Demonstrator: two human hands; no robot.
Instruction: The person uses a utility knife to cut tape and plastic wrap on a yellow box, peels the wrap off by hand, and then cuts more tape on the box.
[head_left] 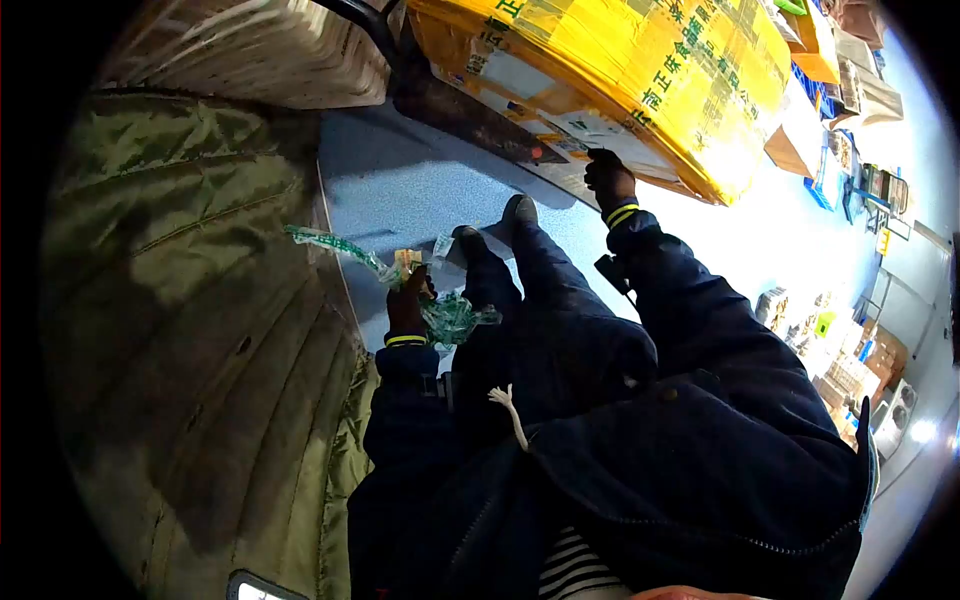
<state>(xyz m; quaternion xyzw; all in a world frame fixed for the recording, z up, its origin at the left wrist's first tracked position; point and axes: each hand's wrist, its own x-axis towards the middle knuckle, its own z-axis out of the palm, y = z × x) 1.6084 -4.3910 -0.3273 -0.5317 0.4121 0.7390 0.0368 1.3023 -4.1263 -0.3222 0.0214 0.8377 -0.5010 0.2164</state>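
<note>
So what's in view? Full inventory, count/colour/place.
Taped box: 1, yellow with green lettering, top centre-right
Dark frame: 1, under and beside the box
Stacked sheets: several, off-white, top left
Quilted cover: 1, olive green, left side
Printed tape: crumpled, clear with green print, left hand
Small piece: 1, tan-yellow, by the left hand
Floor: blue-grey, centre
Background goods: uncountable, mixed colours, right edge, blurred
Framed object: 1, white with dark rim, bottom left, unidentified
Jacket: 1, dark navy, yellow cuff stripes, bottom
Shoes: 2, dark, centre
Left hand: 1, holding tape
Right hand: 1, at box's lower edge
</note>
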